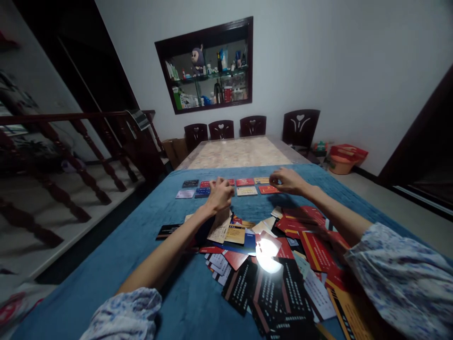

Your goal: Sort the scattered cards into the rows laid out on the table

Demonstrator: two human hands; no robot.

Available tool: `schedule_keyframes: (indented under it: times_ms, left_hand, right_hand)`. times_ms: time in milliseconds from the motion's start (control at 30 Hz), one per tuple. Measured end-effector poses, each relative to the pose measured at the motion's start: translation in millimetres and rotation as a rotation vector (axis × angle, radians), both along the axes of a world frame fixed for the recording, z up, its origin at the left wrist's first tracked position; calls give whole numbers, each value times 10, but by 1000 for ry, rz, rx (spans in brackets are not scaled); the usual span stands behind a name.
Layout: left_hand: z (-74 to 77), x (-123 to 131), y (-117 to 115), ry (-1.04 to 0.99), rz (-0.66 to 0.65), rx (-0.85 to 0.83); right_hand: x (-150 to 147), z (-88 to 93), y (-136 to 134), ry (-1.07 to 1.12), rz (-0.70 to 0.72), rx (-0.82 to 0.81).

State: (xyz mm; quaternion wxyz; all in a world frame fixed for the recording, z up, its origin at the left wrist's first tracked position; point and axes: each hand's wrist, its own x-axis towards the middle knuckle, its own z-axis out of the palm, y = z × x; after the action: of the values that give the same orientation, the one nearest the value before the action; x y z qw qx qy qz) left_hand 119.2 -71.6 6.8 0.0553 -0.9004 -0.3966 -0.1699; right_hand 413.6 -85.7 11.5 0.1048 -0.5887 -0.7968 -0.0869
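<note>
Small cards lie in two neat rows (247, 191) at the far side of a blue cloth (148, 222) on a long table. My left hand (220, 194) is curled, its fingers pressed down among the cards in the middle of the rows; whether it grips one is unclear. My right hand (287, 180) hovers at the right end of the rows, fingers pinched together beside a red card (268, 190). A loose heap of red, black, white and yellow cards (276, 264) is spread between my forearms, closer to me.
Beyond the cloth the table's marble top (237, 152) is bare, with dark wooden chairs (300, 126) behind it. A wall niche (208, 66) holds bottles and a toy. A stair railing (88, 141) runs along the left. A red basket (345, 158) sits on the floor right.
</note>
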Motion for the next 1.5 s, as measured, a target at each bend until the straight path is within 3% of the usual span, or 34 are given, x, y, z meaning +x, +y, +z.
schedule_keyframes:
  times_ms: [467,800,1000,1133,1500]
  left_hand:
    - [-163,-814,-416,-46,111,17]
    - [-189,-1363,-692,5,286,-36]
    - [-113,-1382,-799,61,349,-64]
    - [-147,-1354,-813,116,340,-77]
    - [-172,-1281,-876,173,386,-133]
  right_hand:
    - [-1157,125,-191,91,252,21]
    - [-1806,58,-149,113,500,-42]
    - [-2153,44,-153,113,530,-61]
    - [-2328,16,-144,76,535,-102]
    - [-2490,-289,-157,44,550,-210]
